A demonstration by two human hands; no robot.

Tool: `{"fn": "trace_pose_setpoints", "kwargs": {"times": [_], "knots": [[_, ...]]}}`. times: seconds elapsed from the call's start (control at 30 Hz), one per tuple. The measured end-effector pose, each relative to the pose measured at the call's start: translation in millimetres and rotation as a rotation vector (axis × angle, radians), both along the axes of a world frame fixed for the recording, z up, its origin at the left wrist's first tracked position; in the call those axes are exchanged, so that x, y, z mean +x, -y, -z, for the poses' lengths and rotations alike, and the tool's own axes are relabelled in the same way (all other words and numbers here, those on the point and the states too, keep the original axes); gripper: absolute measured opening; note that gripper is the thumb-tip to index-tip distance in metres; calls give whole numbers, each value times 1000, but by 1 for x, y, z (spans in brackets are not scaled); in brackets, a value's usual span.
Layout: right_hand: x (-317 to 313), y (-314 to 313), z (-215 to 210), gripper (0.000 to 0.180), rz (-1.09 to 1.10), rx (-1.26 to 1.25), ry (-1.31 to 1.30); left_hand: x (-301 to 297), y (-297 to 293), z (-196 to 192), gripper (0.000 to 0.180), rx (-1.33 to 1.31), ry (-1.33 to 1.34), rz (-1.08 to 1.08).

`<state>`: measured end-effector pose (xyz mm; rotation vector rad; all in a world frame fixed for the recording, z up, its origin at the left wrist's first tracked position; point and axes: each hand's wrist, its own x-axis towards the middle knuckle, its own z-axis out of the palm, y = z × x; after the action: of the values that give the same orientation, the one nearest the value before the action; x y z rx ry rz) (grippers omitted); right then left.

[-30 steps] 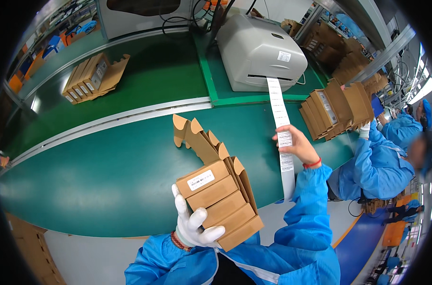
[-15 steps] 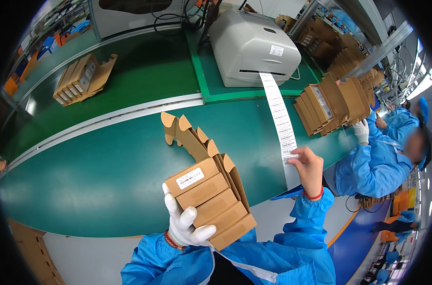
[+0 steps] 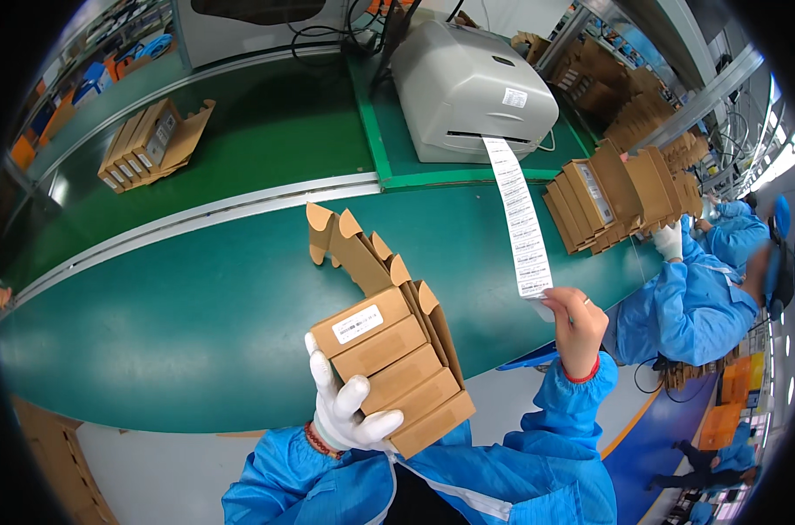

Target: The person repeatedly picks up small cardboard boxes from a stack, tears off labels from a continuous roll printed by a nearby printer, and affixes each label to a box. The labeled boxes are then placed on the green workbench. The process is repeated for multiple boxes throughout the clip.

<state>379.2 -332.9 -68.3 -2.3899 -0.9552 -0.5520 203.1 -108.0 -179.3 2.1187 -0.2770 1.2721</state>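
My left hand (image 3: 349, 413), in a white glove, is closed around the lower left side of a stack of small brown cardboard boxes (image 3: 404, 372). Their lid flaps stand open along the far and right sides. A white printed label (image 3: 358, 324) sits on the farthest box; the other box faces in the stack show plain cardboard. To the right, my bare right hand (image 3: 579, 331) pinches the loose end of a label strip (image 3: 521, 227) between thumb and fingertips. That strip hangs from the slot of a grey label printer (image 3: 476, 92).
Another labelled box stack (image 3: 583, 206) stands at the right of the green table (image 3: 178, 332), near a co-worker (image 3: 682, 297) in blue. More boxes (image 3: 143, 144) lie at the far left beyond a metal rail (image 3: 213, 212). Black cables (image 3: 332, 35) hang at the back.
My right hand has shifted right and slightly down along the strip. The pale tail that hung below my fingers has mostly gone from sight. The held boxes have barely moved.
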Motion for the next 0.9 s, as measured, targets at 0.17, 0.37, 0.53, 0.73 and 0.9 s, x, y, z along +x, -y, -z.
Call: {"fn": "trace_pose_setpoints", "kwargs": {"times": [0.17,0.37,0.53,0.73,0.9], "knots": [[-3,-8,-11,22,8,-23,44,0,-2,-1,55,20,-17,-11],[-5,-16,-12,25,-2,-41,187,5,-5,-1,53,-22,68,16],[-4,-28,-18,25,11,-15,77,13,-3,10,50,-63,137,36],[9,-32,-14,24,47,-1,97,18,-4,7,51,-39,120,31],[8,-25,-16,27,77,-13,33,18,-2,7,56,-53,106,30]]}}
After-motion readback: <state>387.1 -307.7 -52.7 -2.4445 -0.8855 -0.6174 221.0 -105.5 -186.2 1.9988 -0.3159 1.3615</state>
